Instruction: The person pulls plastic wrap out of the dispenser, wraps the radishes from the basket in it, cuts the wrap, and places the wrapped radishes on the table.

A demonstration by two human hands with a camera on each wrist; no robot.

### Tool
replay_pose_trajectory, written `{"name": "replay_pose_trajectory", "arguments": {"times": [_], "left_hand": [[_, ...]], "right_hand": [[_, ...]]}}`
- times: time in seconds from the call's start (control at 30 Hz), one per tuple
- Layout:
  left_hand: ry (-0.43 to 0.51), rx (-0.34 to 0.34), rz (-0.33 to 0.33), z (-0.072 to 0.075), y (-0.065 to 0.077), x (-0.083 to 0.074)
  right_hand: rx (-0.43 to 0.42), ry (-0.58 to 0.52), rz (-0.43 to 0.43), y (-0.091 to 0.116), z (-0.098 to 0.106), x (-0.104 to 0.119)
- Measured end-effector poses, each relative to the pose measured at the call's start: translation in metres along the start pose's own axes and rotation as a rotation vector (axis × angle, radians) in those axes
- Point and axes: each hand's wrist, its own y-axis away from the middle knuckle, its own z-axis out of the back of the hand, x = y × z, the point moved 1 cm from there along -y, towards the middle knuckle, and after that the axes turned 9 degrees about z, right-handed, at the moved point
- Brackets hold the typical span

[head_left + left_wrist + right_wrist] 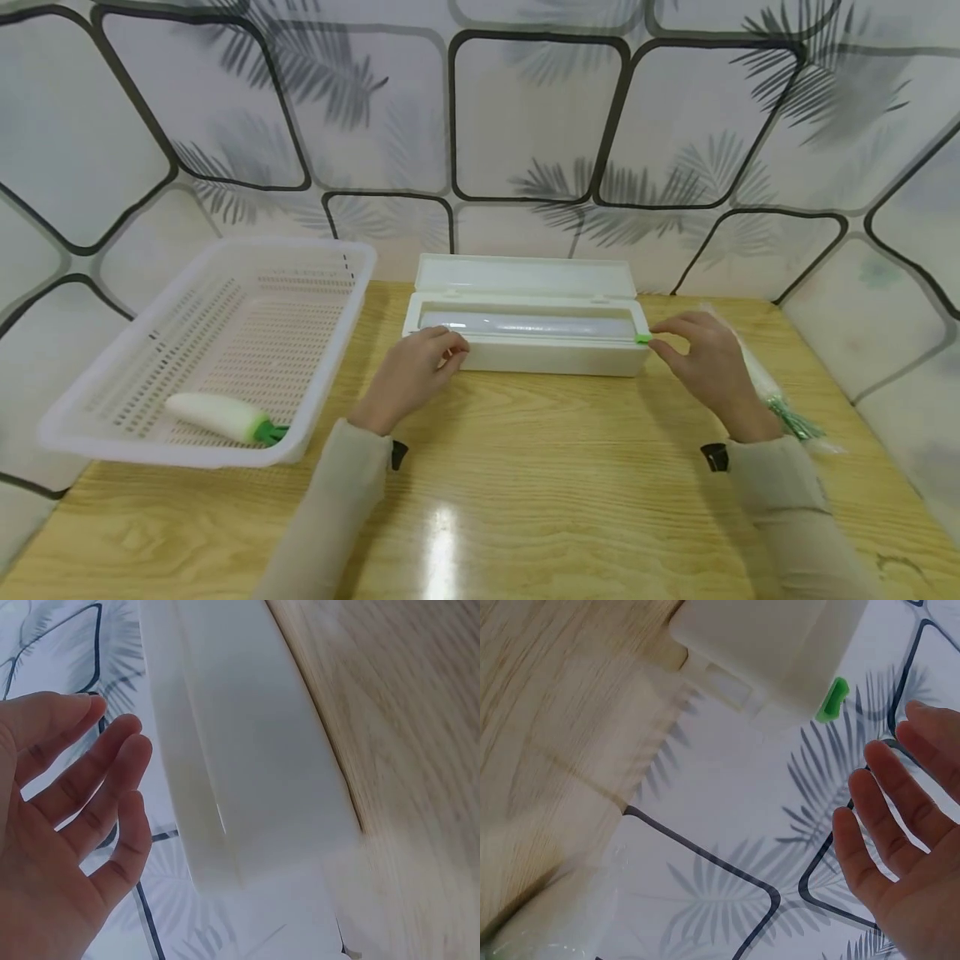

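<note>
A white cling film dispenser (551, 357) stands on the table with its lid (525, 277) raised. Inside lies a roll of clear film (525, 323), and a green slide cutter (642, 339) sits at the right end of the front edge. My left hand (415, 372) is at the box's front left, fingers loosely bent; the left wrist view shows thumb and index fingertips close together with nothing visible between them. Beside the green cutter is my right hand (708, 367), its thumb and index finger slightly parted. The right wrist view shows those fingers (889, 817) relaxed and apart from the cutter.
At the left, a white perforated plastic basket (56, 429) holds a white radish (217, 415) with a green top. A clear bag with green ties (795, 421) lies behind my right wrist. Patterned panels (525, 117) rise behind the wooden table (555, 467).
</note>
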Motion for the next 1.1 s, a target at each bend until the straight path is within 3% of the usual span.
{"name": "replay_pose_trajectory", "arguments": {"times": [0.27,0.57,0.87,1.1], "left_hand": [[-0.018,-0.118,0.011,0.002,-0.005,0.014],[0.008,-0.157,0.056,0.002,-0.008,0.03],[0.001,-0.138,0.102,0.003,-0.01,0.037],[-0.006,-0.106,0.135,0.005,-0.012,0.043]], "right_hand": [[0.019,-0.069,0.083,-0.006,-0.012,-0.001],[0.047,-0.018,0.092,-0.01,-0.021,-0.002],[0.069,-0.011,0.112,-0.01,-0.026,-0.005],[0.122,-0.02,0.059,-0.01,-0.026,-0.006]]}}
